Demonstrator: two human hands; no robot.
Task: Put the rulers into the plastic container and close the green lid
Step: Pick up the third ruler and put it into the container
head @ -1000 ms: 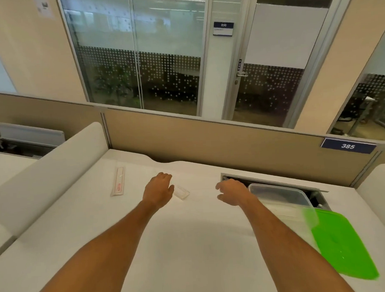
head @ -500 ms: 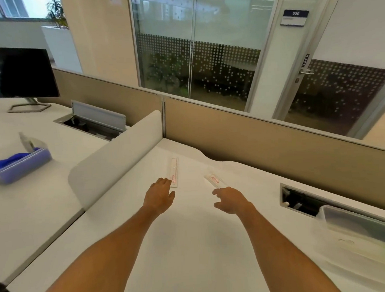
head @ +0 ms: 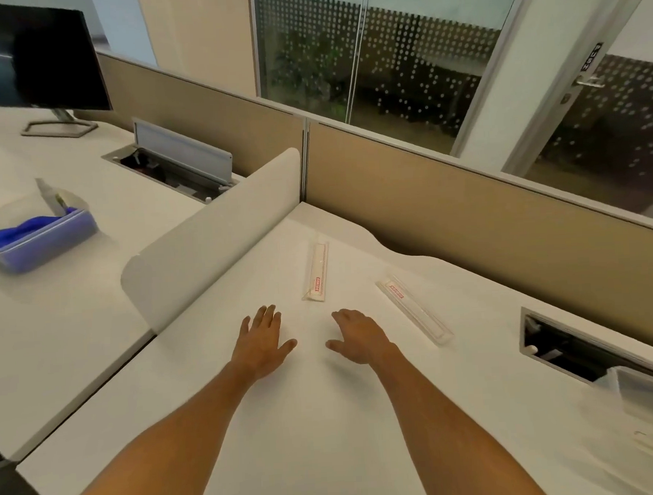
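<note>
Both hands hover empty over the counter [head: 326, 417], fingers relaxed. From the left hand [head: 261, 339], one ruler [head: 316, 272] lies at 1 o'clock; from the right hand [head: 360, 336], the other ruler [head: 415, 312] lies at 2 o'clock.

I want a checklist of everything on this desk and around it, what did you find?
Surface: white desk, with an open cable hatch at its right.
Job's things: two clear rulers in sleeves, left ruler and right ruler, lying apart on the desk, untouched; clear plastic container only partly in view at the right edge; green lid not in view.
Clutter: nothing seen on this desk.
Grippers: left hand and right hand open, holding nothing, short of the rulers.
Cables: nothing seen clearly.
Surroundings: white divider, tan partition, glass wall; neighbouring desk has monitor and purple box.
</note>
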